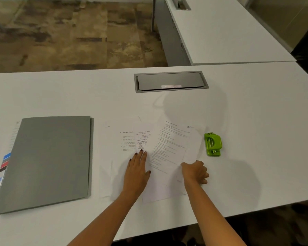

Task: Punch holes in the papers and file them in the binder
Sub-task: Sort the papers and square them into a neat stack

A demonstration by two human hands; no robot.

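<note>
Well beyond papers (169, 148), grey cable hatch (171, 81)

The white table (238, 107) carries three items. Papers (169, 148) lie fanned and overlapping under both hands: the left hand (137, 167) lies flat on them and the right hand (194, 172) grips one sheet. A closed grey binder (50, 160) lies flat, well left of the left hand. A green punch (212, 144) sits just beyond the right hand, beside the papers. A grey hatch (171, 81) is set into the surface beyond both hands.
</note>
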